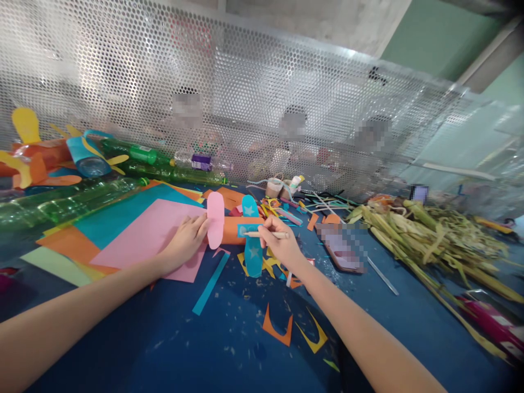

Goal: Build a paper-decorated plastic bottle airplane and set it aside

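I've got the right hand [280,244] pinching a pen [252,234] over the orange tube [230,232] — left hand [186,243] touches the pink piece [215,221], can't tell if gripping.

Perforated metal screen [254,60]; green wall [438,38]; blue tabletop [164,344]

Your right hand [282,245] holds a pen [279,235] at the plane [231,230]; your left hand [185,241] seems to touch its pink end [215,219].

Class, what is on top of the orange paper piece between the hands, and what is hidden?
A blue patch lies on the orange piece, the pen over it. The right hand partly hides the right end; underneath is covered.
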A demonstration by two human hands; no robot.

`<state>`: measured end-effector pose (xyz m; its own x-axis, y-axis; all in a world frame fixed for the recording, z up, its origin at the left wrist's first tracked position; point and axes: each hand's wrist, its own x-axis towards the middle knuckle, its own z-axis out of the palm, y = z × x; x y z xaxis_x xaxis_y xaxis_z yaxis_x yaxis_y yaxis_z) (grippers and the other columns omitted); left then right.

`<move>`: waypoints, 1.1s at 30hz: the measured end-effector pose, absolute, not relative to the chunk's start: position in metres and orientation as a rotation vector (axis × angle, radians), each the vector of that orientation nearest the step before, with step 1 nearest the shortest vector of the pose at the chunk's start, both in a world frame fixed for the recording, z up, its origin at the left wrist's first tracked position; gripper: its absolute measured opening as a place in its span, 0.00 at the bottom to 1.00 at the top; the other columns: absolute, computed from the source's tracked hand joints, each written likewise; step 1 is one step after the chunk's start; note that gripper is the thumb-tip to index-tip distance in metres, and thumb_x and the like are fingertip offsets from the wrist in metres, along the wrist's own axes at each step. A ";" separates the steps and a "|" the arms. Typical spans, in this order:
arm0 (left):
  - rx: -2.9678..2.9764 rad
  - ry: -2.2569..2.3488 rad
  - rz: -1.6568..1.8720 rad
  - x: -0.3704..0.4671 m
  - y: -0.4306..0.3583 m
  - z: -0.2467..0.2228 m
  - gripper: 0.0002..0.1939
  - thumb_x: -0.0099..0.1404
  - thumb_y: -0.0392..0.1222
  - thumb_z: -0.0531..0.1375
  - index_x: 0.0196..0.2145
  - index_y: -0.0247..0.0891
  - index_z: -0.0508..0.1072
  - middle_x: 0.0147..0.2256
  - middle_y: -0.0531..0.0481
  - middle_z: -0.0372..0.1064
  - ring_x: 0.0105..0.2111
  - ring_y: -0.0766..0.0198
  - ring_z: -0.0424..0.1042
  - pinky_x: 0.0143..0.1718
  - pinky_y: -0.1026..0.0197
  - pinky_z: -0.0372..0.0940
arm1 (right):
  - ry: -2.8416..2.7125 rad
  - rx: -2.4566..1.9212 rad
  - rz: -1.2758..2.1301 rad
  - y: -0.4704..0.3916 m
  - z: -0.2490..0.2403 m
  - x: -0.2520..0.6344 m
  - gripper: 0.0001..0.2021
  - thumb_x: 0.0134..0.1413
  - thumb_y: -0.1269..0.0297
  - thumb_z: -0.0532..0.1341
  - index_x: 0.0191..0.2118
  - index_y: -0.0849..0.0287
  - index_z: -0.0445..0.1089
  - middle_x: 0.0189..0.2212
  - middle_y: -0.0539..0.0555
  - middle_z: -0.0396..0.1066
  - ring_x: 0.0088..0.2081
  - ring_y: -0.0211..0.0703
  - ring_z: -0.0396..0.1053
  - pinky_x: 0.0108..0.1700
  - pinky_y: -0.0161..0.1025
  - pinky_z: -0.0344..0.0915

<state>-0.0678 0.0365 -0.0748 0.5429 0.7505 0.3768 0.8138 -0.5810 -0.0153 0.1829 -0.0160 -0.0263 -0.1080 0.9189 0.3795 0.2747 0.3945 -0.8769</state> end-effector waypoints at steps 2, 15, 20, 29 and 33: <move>-2.604 -1.373 -0.538 -0.067 0.036 -0.074 0.18 0.67 0.31 0.38 0.45 0.33 0.65 0.46 0.41 0.65 0.42 0.55 0.64 0.45 0.52 0.58 | -1.519 -1.038 0.812 -0.015 -0.021 0.187 0.13 0.54 0.60 0.56 0.22 0.56 0.55 0.12 0.43 0.60 0.16 0.34 0.57 0.23 0.33 0.56; -2.652 -1.416 -0.619 -0.065 0.033 -0.070 0.20 0.66 0.34 0.36 0.46 0.34 0.64 0.50 0.41 0.63 0.46 0.54 0.64 0.50 0.48 0.56 | -1.500 -0.990 0.881 -0.010 -0.020 0.195 0.13 0.55 0.58 0.56 0.24 0.56 0.56 0.14 0.44 0.61 0.17 0.35 0.61 0.22 0.34 0.60; -2.609 -1.365 -0.606 -0.067 0.035 -0.075 0.20 0.65 0.31 0.38 0.48 0.33 0.63 0.50 0.40 0.63 0.47 0.54 0.64 0.50 0.48 0.55 | -1.533 -1.067 0.899 -0.005 -0.033 0.193 0.11 0.53 0.57 0.57 0.27 0.55 0.55 0.16 0.43 0.62 0.17 0.34 0.61 0.20 0.33 0.60; -2.560 -1.296 -0.515 -0.071 0.037 -0.079 0.19 0.65 0.30 0.40 0.48 0.31 0.64 0.52 0.38 0.62 0.45 0.53 0.64 0.47 0.50 0.58 | -1.455 -1.110 0.828 -0.005 -0.033 0.190 0.12 0.52 0.59 0.56 0.25 0.55 0.53 0.13 0.41 0.58 0.16 0.33 0.58 0.19 0.32 0.60; -2.572 -1.303 -0.552 -0.069 0.034 -0.076 0.20 0.66 0.30 0.39 0.49 0.30 0.64 0.52 0.38 0.62 0.46 0.54 0.63 0.49 0.50 0.57 | -1.428 -1.117 0.832 -0.008 -0.032 0.188 0.11 0.52 0.60 0.56 0.25 0.55 0.53 0.13 0.41 0.56 0.16 0.33 0.57 0.19 0.32 0.60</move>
<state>-0.0692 0.0339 -0.0756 0.5403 0.7310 0.4168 0.8078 -0.5892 -0.0137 0.1877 -0.0075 -0.0317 0.0311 0.9459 0.3229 0.1856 0.3120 -0.9318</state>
